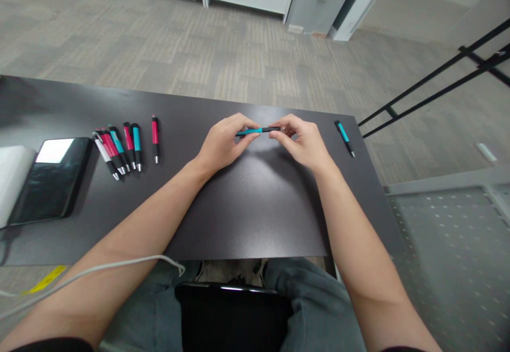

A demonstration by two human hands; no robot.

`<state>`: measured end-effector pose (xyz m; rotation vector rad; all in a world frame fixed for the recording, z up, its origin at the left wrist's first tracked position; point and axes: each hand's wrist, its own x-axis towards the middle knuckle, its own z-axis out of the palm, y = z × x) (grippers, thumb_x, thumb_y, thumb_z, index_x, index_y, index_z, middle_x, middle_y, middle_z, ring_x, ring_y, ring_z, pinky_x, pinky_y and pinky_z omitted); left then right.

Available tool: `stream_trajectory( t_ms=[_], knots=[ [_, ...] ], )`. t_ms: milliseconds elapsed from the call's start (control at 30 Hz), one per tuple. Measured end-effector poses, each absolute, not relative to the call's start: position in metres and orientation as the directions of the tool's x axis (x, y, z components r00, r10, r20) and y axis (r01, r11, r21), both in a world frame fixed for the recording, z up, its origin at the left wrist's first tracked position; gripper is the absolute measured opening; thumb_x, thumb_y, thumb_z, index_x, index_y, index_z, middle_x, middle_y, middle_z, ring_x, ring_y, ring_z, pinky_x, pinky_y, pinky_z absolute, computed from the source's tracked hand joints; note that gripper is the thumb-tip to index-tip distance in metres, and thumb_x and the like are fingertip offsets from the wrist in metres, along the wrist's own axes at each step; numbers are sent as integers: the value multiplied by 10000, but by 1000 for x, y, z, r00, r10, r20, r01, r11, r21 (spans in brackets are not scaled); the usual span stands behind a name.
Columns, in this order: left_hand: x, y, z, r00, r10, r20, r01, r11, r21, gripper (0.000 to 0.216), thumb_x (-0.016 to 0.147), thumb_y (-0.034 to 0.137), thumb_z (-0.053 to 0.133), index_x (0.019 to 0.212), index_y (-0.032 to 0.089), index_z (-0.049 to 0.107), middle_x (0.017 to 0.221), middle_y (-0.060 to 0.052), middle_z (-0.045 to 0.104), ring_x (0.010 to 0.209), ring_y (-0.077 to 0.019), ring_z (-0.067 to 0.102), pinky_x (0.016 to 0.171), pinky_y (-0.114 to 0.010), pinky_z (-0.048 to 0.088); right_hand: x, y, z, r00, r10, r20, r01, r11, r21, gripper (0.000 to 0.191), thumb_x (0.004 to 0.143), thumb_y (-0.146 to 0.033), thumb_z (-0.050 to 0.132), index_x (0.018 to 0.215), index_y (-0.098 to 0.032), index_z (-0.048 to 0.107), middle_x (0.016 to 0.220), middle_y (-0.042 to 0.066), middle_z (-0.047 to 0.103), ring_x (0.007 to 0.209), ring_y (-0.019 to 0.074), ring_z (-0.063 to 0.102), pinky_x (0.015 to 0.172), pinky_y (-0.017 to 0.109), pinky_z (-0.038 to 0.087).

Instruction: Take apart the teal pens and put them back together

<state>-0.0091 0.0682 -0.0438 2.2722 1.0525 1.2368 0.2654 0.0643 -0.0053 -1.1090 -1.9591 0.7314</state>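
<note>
A teal ballpoint pen with a black grip is held level above the dark table, between my two hands. My left hand pinches its teal barrel between thumb and fingers. At the black grip end, my right hand has its thumb and fingers closed around the pen's metal tip; whether the tip is loose or attached cannot be made out. Another teal pen lies on the table to the right of my right hand. Left of my left hand, a red pen lies by itself.
Several red, teal and white pens lie side by side at the table's left. Beyond them are a black device and a white object. A pale cable crosses over my left forearm. The table ends at the right.
</note>
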Motion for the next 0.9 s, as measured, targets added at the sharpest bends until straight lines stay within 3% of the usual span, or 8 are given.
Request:
stream_trajectory(
  t_ms=[133, 267, 433, 567, 667, 800, 900],
  knots=[
    [-10, 69, -44, 324, 781, 535, 495, -621, 608, 275, 1168, 496, 755, 1280, 278, 879, 1158, -81, 895, 986, -280, 816, 963, -433, 631, 266, 64, -4, -314, 889, 332, 476, 450, -756, 563, 1023, -858, 913, 1079, -300, 863, 830, 29, 774, 750, 257, 690, 797, 426, 611],
    [-10, 70, -45, 343, 764, 546, 503, -641, 580, 287, 1205, 481, 690, 1188, 292, 904, 1081, -71, 889, 969, -284, 802, 935, -443, 593, 268, 65, -2, -324, 872, 366, 502, 487, -715, 591, 1053, -902, 843, 1021, -312, 854, 864, 54, 770, 783, 280, 682, 810, 456, 605],
    [-9, 70, -43, 341, 758, 556, 493, -648, 581, 248, 1188, 470, 723, 1147, 293, 891, 1098, -71, 892, 986, -296, 791, 952, -459, 593, 264, 64, 0, -393, 847, 358, 545, 528, -651, 699, 1113, -983, 646, 906, -322, 736, 895, 89, 719, 868, 323, 665, 875, 504, 599],
    [-9, 69, -42, 340, 742, 578, 501, -663, 556, 251, 1196, 479, 727, 1144, 298, 892, 1103, -71, 895, 1004, -299, 796, 935, -458, 579, 260, 64, -3, -397, 851, 343, 555, 521, -649, 768, 1142, -1012, 522, 857, -309, 641, 839, 72, 657, 831, 300, 624, 862, 488, 569],
    [-10, 69, -42, 352, 727, 589, 493, -679, 544, 241, 1199, 468, 729, 1157, 299, 894, 1101, -68, 891, 1012, -298, 800, 924, -452, 573, 263, 65, -5, -395, 857, 332, 539, 509, -671, 733, 1127, -988, 610, 893, -297, 673, 834, 44, 664, 793, 268, 608, 811, 446, 545],
    [-10, 70, -43, 336, 755, 564, 506, -649, 568, 231, 1199, 452, 724, 1163, 289, 884, 1108, -71, 883, 1006, -296, 790, 950, -451, 592, 269, 66, -7, -370, 852, 372, 486, 518, -704, 615, 1041, -899, 838, 1219, -310, 820, 1084, 75, 818, 864, 278, 666, 845, 450, 606],
    [-10, 70, -43, 336, 764, 551, 493, -641, 588, 242, 1205, 460, 719, 1157, 286, 879, 1105, -73, 878, 1014, -295, 789, 950, -446, 604, 270, 65, -6, -371, 835, 407, 489, 548, -679, 503, 1091, -805, 828, 1241, -326, 850, 1133, 91, 842, 902, 299, 690, 911, 480, 635]
  ],
)
